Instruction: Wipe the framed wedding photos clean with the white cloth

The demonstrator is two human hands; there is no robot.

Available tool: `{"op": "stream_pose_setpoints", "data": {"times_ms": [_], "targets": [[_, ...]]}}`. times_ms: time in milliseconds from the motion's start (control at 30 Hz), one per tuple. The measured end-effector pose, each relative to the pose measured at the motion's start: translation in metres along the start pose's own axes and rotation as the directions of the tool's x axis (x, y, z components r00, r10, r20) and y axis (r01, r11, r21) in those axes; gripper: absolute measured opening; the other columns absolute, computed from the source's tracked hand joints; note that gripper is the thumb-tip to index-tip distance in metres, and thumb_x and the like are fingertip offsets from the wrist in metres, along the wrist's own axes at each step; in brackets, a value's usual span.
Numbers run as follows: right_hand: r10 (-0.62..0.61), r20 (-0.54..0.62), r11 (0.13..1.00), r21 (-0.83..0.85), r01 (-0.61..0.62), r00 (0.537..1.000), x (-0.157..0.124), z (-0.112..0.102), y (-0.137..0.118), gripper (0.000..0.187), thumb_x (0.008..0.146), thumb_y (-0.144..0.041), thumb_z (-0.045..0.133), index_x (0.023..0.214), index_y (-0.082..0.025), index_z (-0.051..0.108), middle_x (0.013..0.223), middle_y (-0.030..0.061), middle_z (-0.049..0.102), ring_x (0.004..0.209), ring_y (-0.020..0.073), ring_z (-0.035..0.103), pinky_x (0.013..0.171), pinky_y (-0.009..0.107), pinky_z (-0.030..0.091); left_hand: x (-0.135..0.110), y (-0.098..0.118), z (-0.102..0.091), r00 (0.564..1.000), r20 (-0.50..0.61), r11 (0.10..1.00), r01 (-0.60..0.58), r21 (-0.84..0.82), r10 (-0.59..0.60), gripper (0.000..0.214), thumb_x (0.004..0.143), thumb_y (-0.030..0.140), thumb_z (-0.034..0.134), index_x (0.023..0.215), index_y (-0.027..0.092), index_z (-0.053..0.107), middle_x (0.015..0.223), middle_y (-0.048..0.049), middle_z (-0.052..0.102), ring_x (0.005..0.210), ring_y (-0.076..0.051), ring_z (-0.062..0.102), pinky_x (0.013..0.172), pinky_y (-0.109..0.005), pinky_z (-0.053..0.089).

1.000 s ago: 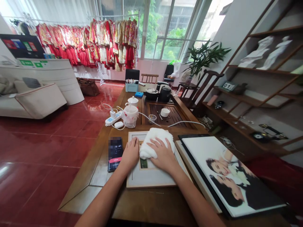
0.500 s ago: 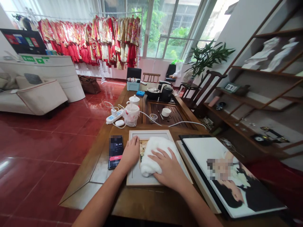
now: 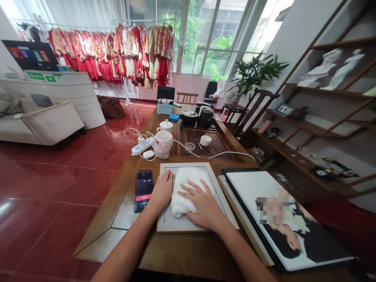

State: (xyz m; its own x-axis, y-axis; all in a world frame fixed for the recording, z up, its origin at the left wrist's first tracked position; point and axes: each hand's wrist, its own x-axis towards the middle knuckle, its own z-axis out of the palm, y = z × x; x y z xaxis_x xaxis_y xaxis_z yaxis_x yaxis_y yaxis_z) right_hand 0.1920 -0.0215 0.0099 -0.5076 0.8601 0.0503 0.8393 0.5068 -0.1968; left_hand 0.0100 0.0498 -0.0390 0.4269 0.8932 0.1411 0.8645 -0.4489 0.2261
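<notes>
A light wooden picture frame (image 3: 232,221) with a pale grey mount lies flat on the table before me. On it is a bunched white cloth (image 3: 180,205), hiding nearly all of the picture in the middle. My right hand (image 3: 202,203) presses on the cloth from above, its fingers spread and the palm down. Along the frame's left side, my left hand (image 3: 163,190) rests flat with its fingers stretched out, holding nothing. Just left of that hand, a phone (image 3: 143,192) lies face up with its screen lit.
To the right lie a large photo panel (image 3: 243,192) and a board beneath it. Beyond the frame are a plastic-wrapped cup (image 3: 163,145), a power strip (image 3: 141,147), a white cable (image 3: 232,152) and a tea tray (image 3: 217,150) with a white bowl (image 3: 205,140).
My right hand has slid the cloth a little to the left over the picture, covering the strip that showed beside it. My left hand stays in place.
</notes>
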Motion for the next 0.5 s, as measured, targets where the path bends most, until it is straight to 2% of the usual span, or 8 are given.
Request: {"op": "stream_pose_setpoints", "data": {"times_ms": [167, 300, 500], "targets": [[-0.056, 0.05, 0.998, 0.045, 0.053, 0.997, -0.012, -0.006, -0.004, 0.056, 0.075, -0.04, 0.057, 0.131, -0.036, 0.052, 0.142, -0.0014, 0.049, 0.136, 0.0258, 0.034, 0.114, 0.051, 0.0, 0.0, -0.001, 0.002, 1.0, -0.021, 1.0, 0.013, -0.011, -0.014, 0.053, 0.088, 0.007, 0.03, 0.141, 0.008, 0.036, 0.147, -0.019, 0.037, 0.136, -0.027, 0.035, 0.11, -0.046, 0.032], [-0.032, 0.042, 0.999, -0.017, 0.033, 0.999, 0.007, -0.006, 0.005, 0.057, 0.076, -0.043, 0.057, 0.132, -0.035, 0.052, 0.142, 0.0004, 0.048, 0.135, 0.0272, 0.034, 0.113, 0.052, 0.004, 0.0, -0.002, 0.001, 1.0, -0.01, 0.999, -0.015, -0.035, 0.014, 0.052, 0.09, 0.012, 0.032, 0.142, 0.009, 0.034, 0.147, -0.0199, 0.036, 0.137, -0.027, 0.033, 0.109, -0.047, 0.032], [0.003, 0.004, 0.997, -0.077, -0.002, 1.0, 0.033, -0.003, 0.015, 0.061, 0.075, -0.041, 0.057, 0.136, -0.035, 0.048, 0.145, -0.0001, 0.044, 0.137, 0.0279, 0.03, 0.113, 0.054, -0.001, 0.0, -0.001, -0.002, 0.999, 0.035, 0.998, 0.002, -0.068, 0.0, 0.052, 0.093, 0.02, 0.034, 0.143, 0.008, 0.032, 0.148, -0.0213, 0.034, 0.138, -0.027, 0.032, 0.11, -0.047, 0.03]]}}
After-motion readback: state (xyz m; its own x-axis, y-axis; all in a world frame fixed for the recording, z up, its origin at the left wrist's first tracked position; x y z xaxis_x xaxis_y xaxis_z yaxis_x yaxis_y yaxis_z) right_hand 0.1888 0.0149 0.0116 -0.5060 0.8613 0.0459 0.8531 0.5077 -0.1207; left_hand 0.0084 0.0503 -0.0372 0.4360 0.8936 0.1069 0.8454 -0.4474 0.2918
